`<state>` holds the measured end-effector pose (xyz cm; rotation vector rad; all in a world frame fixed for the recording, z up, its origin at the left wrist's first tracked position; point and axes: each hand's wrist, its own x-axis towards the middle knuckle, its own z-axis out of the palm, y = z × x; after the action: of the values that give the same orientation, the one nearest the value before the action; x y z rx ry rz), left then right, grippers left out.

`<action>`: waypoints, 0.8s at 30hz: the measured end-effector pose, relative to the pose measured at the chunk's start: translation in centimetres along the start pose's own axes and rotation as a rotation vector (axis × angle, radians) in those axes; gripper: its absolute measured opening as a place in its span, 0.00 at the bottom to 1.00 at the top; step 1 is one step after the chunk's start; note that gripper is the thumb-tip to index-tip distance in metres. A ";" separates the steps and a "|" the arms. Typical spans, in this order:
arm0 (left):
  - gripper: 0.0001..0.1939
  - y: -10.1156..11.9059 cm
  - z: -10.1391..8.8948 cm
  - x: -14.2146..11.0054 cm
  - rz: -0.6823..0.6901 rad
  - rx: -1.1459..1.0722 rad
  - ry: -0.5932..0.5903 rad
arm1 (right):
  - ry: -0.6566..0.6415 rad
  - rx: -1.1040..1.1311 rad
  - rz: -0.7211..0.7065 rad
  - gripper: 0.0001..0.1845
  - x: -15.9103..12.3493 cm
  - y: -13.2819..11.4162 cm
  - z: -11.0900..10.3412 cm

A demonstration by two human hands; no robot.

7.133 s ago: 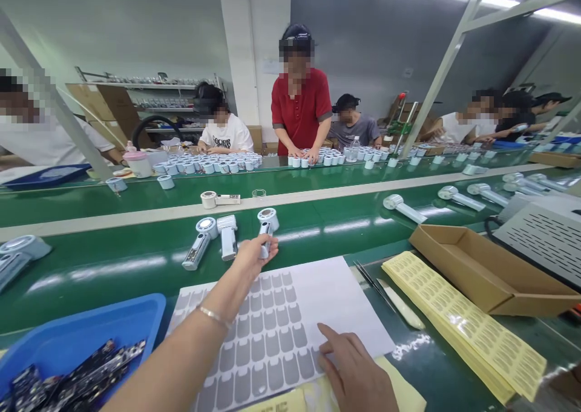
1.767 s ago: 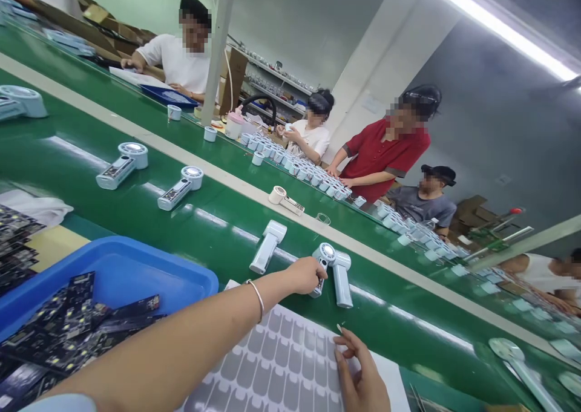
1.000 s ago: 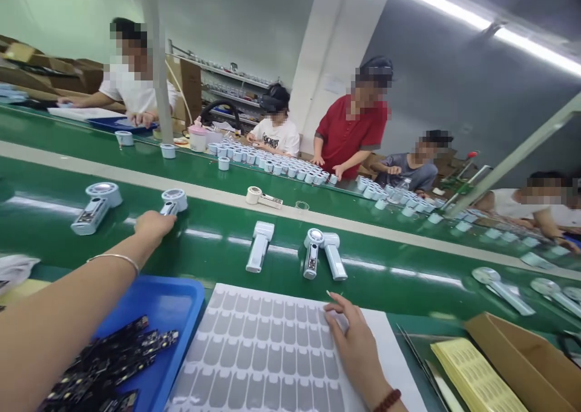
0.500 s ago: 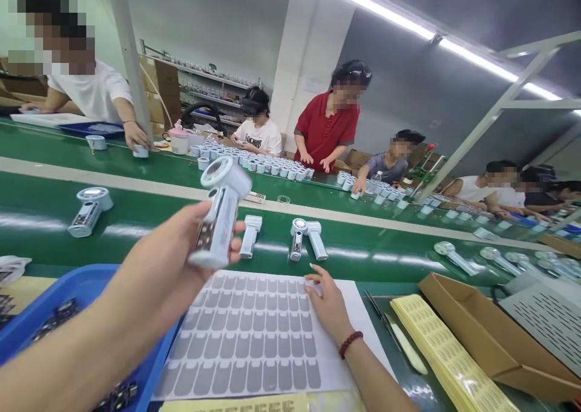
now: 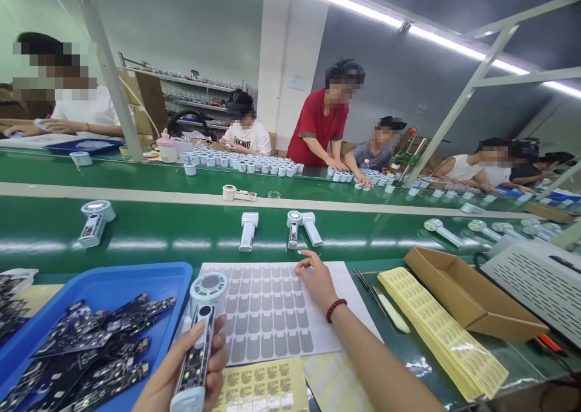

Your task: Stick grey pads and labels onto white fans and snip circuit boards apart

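While right fingers (image 5: 310,255) seem spread, left fingers (image 5: 218,356) grip a bluish device (image 5: 198,353) (circuitry exposed).

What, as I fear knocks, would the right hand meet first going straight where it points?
The right hand would probably meet the pale blue device just ahead on the green surface; depth is unclear.

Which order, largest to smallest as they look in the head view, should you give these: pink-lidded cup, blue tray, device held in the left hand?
1. Blue tray
2. Held device
3. Pink-lidded cup, farther away, so its true size is unsure.
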<state>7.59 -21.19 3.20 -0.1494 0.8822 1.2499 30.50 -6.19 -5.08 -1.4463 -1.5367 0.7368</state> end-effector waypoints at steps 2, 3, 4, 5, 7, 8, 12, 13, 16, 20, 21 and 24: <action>0.04 -0.2 0.8 0.1 0.012 -0.059 0.006 | 0.013 0.060 0.018 0.15 -0.8 -1.7 0.1; 0.06 -0.2 1.0 0.3 0.013 -0.081 0.020 | 0.009 0.099 0.027 0.17 -1.7 -2.7 0.1; 0.07 -0.3 1.2 0.5 0.008 -0.103 0.037 | -0.003 0.142 0.036 0.19 -2.8 -3.9 0.1; 0.08 -0.3 1.3 0.7 0.000 -0.125 0.055 | -0.031 0.189 0.046 0.22 -4.1 -5.2 0.2; 0.07 -0.5 1.5 1.0 -0.025 -0.156 0.085 | -0.116 0.282 0.078 0.27 -7.3 -7.7 0.3; 0.07 -0.6 1.6 1.1 -0.030 -0.162 0.094 | -0.174 0.345 0.099 0.29 -9.0 -8.8 0.4; 0.05 -1.3 2.1 1.4 -0.003 -0.123 0.119 | -0.341 0.680 0.217 0.32 -13.8 -11.7 1.2; 0.04 -1.5 2.2 1.4 0.008 -0.103 0.118 | -0.331 0.696 0.228 0.31 -14.4 -12.0 1.4; 0.05 -2.0 2.2 1.5 0.024 -0.057 0.103 | -0.286 0.699 0.268 0.29 -14.9 -12.2 2.2; 0.08 -2.3 1.9 1.5 0.010 -0.041 0.092 | -0.286 0.666 0.306 0.31 -14.6 -12.4 2.6; 0.09 -2.3 1.9 1.5 0.007 -0.036 0.092 | -0.285 0.654 0.313 0.31 -14.5 -12.5 2.6; 0.09 -2.3 1.8 1.4 0.017 -0.012 0.083 | -0.284 0.645 0.337 0.32 -14.5 -12.7 2.5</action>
<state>10.51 -19.93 2.66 -0.2044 0.9491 1.2722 21.57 -21.92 2.13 -1.1372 -1.0950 1.5321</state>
